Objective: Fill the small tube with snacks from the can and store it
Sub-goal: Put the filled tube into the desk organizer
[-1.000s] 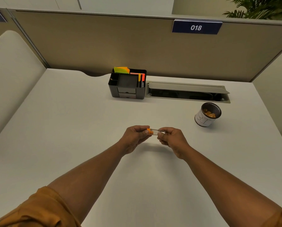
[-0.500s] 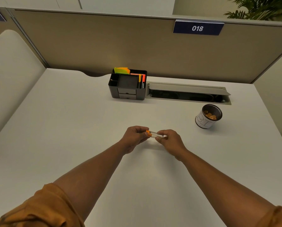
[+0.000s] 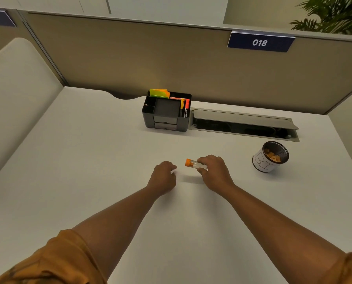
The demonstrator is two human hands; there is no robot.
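1. This is an office, a cubicle workstation.
2. A tan fabric partition (image 3: 171, 58) runs along the back of a plain white desk (image 3: 79, 160), and another padded panel (image 3: 11, 95) closes off the left side.
3. A dark blue number plate (image 3: 260, 42) reading 018 is clipped to the partition's top edge, marking the seat.
4. A black desk organiser (image 3: 167, 113) stands at the back of the desk with sticky notes (image 3: 159, 93) and markers (image 3: 185, 107) in it.
5. Beside it a cable hatch (image 3: 242, 124) is set into the desktop, its flap raised.
6. A potted palm (image 3: 335, 13) shows above the partition at the far right.
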